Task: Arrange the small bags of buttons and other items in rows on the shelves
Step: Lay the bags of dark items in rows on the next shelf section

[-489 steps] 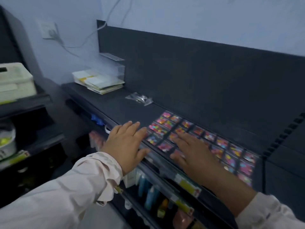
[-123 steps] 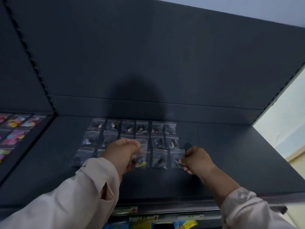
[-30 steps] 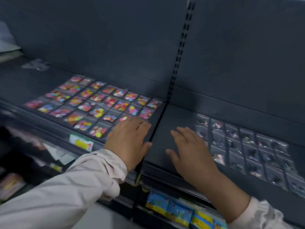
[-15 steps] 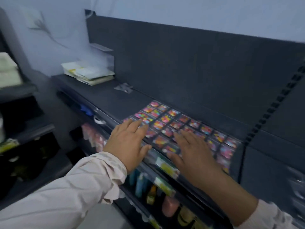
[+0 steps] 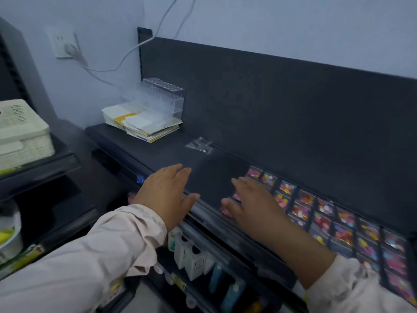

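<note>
The dark shelf [image 5: 203, 159] carries rows of small bags of coloured buttons [image 5: 327, 208] on its right part. The right hand [image 5: 252, 199] lies flat, fingers straight, on the left end of those rows. The left hand [image 5: 165, 193], also flat, is over bare shelf just left of them; half a second ago it touched the end bags. A loose clear bag [image 5: 199, 145] lies well behind both hands. The labels on the bottles [image 5: 189, 258] below are too blurred to read.

Leftmost of the button bags [image 5: 325, 208] are covered by the right hand [image 5: 255, 204], and the rows are cut off by the right edge. Contents of the lone clear bag [image 5: 199, 145] are too small to be told; bottles [image 5: 225, 285] below are blurred.
</note>
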Demonstrator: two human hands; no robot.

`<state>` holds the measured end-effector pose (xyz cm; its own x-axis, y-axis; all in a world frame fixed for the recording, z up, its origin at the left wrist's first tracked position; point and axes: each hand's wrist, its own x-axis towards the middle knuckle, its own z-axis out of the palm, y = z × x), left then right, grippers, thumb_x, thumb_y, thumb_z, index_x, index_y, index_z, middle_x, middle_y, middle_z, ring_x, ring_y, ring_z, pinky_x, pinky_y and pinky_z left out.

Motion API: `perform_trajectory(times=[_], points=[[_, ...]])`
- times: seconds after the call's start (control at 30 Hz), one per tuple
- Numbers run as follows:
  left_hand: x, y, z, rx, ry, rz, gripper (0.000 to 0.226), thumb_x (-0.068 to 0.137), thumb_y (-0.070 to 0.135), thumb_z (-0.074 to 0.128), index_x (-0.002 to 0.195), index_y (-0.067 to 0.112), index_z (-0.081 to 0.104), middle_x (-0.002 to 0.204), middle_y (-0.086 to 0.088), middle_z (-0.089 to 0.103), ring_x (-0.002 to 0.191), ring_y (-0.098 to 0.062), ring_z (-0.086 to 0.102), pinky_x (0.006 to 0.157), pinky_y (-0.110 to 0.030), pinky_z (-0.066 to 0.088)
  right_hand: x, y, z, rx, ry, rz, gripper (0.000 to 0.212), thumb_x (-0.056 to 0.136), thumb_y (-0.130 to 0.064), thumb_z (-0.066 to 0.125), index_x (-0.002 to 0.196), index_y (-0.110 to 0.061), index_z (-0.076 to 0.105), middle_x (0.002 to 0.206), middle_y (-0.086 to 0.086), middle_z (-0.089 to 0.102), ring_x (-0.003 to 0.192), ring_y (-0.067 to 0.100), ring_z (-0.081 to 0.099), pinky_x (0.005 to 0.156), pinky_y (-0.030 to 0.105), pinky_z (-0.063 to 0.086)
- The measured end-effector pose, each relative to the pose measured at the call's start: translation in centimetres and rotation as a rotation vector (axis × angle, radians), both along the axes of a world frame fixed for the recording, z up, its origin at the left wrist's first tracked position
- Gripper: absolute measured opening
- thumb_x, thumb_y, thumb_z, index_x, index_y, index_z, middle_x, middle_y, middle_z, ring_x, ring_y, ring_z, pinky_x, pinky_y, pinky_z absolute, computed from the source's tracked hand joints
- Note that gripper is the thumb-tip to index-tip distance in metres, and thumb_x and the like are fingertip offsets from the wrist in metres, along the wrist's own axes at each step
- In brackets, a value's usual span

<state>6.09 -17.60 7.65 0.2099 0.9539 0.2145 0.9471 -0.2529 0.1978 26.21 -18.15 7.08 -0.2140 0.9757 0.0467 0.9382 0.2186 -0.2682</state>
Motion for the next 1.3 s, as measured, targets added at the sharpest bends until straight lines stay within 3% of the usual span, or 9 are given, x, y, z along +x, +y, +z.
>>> perform_trajectory(times=[0.33,0.6,0.9,1.03,1.2,1.3], points=[[-1.9,11.8,-0.6,-0.072,-0.093,0.115,0.065,0.091,0.049,0.048,0.145,0.022,0.027,0.148,-0.001,0.034,0.132,-0.022,0.037,0.107,-0.035,0.034,-2.1,14.4,0.5,-0.041,0.086,-0.094,0.053,0.095,-0.048,0.041,0.137,-0.016,0.041,0.139,0.008,0.039,0.124,0.026,0.043,0.101,0.039,0.039],[-2.1,24.0,-2.7,-0.194,-0.119,0.146,0.061,0.09,0.046,0.052,0.143,0.022,0.032,0.142,-0.006,0.04,0.127,-0.026,0.044,0.101,-0.038,0.039,-3.9,25.6,-1.8,-0.16,0.133,-0.214,0.048,0.094,-0.047,0.044,0.13,-0.015,0.047,0.133,0.01,0.045,0.115,0.028,0.051,0.094,0.039,0.044],[-2.1,39.0,-6.9,-0.338,-0.087,0.083,0.048,0.091,0.042,0.048,0.133,0.017,0.046,0.133,-0.01,0.05,0.117,-0.03,0.052,0.094,-0.037,0.045,-5.4,35.7,-6.8,-0.277,0.211,-0.409,0.038,0.096,-0.041,0.043,0.118,-0.012,0.054,0.124,0.014,0.051,0.104,0.027,0.055,0.075,0.025,0.039],[-1.5,43.9,-8.5,-0.422,-0.105,0.045,0.047,0.092,0.041,0.048,0.132,0.016,0.048,0.132,-0.012,0.052,0.116,-0.03,0.053,0.093,-0.034,0.045,-6.0,38.3,-8.3,-0.257,0.226,-0.459,0.041,0.092,-0.043,0.051,0.124,-0.018,0.053,0.123,0.007,0.044,0.105,0.025,0.054,0.083,0.027,0.044],[-0.9,47.0,-9.7,-0.59,-0.133,-0.22,0.067,0.086,0.034,0.058,0.144,0.039,0.026,0.145,-0.009,0.031,0.128,-0.028,0.042,0.108,-0.031,0.035,-5.4,39.2,-8.7,-0.276,0.171,-0.472,0.017,0.088,-0.031,0.06,0.086,-0.018,0.05,0.102,0.002,0.041,0.083,0.018,0.049,0.068,0.024,0.037],[-0.5,47.9,-9.4,-0.613,0.002,-0.357,0.063,0.085,0.033,0.059,0.141,0.042,0.033,0.136,-0.007,0.03,0.126,-0.027,0.042,0.109,-0.029,0.033,-4.2,39.1,-8.8,-0.253,0.244,-0.525,0.021,0.087,-0.026,0.062,0.073,-0.019,0.047,0.087,-0.001,0.052,0.076,0.016,0.052,0.055,0.022,0.033]])
